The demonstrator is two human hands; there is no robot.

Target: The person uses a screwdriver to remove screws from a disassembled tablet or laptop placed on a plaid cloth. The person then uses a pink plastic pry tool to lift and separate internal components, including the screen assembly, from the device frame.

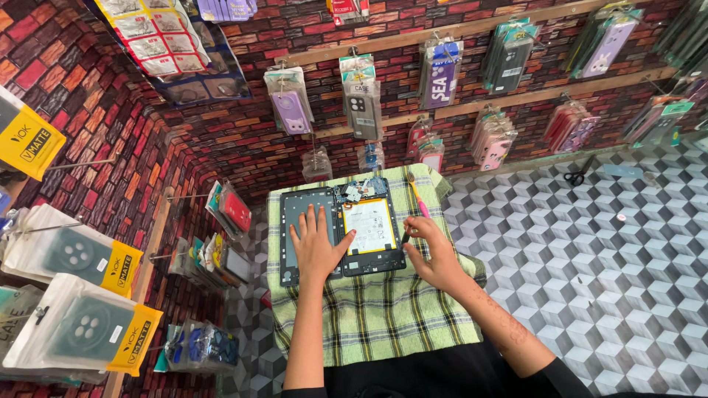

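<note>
An opened tablet [371, 226] lies on a green plaid cloth [376, 309], its white battery and circuit board exposed. Beside it on the left lies the dark detached back cover [296, 210]. My left hand [317, 247] rests flat with fingers spread on the cover and the tablet's left edge. My right hand [434, 254] pinches a small dark tool [405, 237] whose tip touches the tablet's right edge. A pink-handled tool [418, 197] lies on the cloth just right of the tablet.
Packaged phone cases [361, 103] hang on hooks along a brick-patterned wall behind and to the left. Scissors [577, 175] lie on the cube-patterned floor [590, 250] at the right. More packaged cases [74, 324] hang close at the left.
</note>
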